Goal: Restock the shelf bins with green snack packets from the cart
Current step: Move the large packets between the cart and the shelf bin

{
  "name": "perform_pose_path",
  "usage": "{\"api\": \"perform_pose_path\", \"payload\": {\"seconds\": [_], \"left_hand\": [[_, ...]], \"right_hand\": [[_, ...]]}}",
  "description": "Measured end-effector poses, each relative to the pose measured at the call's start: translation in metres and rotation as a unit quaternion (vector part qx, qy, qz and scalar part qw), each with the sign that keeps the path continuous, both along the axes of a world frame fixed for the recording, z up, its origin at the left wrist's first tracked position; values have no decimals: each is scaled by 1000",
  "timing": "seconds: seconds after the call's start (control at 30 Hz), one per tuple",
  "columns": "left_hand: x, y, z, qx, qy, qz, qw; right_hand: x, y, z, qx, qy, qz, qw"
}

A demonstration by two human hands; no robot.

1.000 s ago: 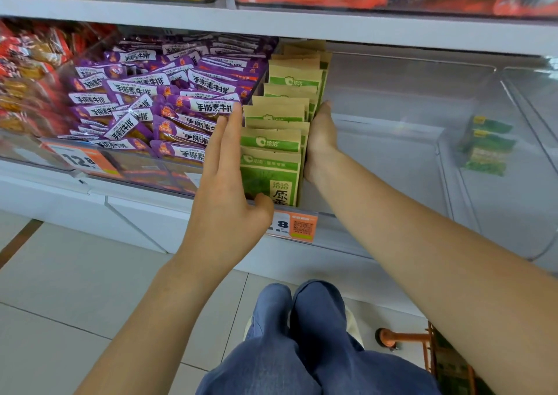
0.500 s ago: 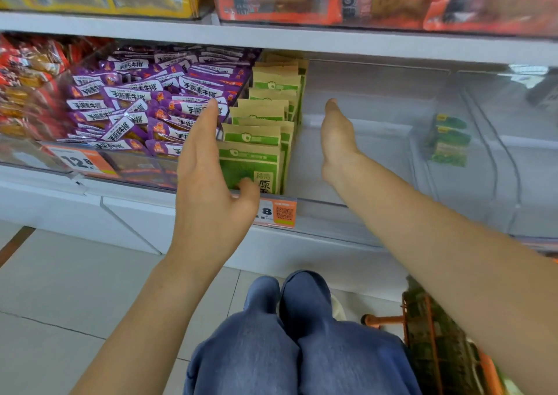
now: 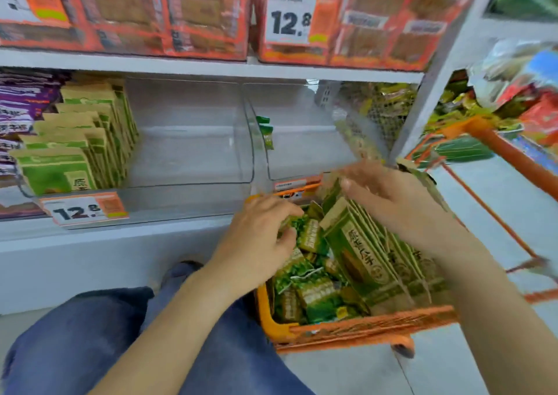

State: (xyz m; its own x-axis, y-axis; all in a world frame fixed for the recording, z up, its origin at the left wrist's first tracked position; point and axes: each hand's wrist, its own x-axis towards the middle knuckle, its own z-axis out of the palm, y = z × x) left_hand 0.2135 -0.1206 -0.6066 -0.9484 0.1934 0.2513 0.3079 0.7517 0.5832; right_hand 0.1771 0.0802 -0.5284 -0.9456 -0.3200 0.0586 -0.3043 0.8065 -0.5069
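Reaching into cart (image 3: 356,331): right hand (image 3: 401,204) fingers spread over packets (image 3: 359,252); left hand (image 3: 259,231) curled, grip unclear. Light, slippery; pinch top edges.

The cart (image 3: 347,331) stands near right, packets (image 3: 356,243) inside. Far left, the shelf bin (image 3: 187,153) holds stacked packets (image 3: 75,147) along its left side.

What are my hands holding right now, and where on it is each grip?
The right hand rests on the top edges of the upright green packets in the cart; a closed grip cannot be told. The left hand reaches among small green packets, nothing clearly held.
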Motion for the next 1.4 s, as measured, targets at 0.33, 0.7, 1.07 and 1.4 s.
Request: {"api": "perform_pose_path", "payload": {"seconds": [0.33, 0.7, 1.07, 1.4], "left_hand": [[-23, 67, -29, 115, -198, -38, 973], [-29, 34, 12, 346, -26, 99, 932], [-21, -118, 6, 236, 57, 281, 929], [-50, -189, -41, -127, 37, 230, 964]], "right_hand": [[36, 38, -72, 109, 117, -63, 985], [39, 15, -59, -214, 11, -73, 974], [-26, -129, -38, -347, -217, 18, 912], [-165, -298, -73, -313, -203, -30, 927]]}}
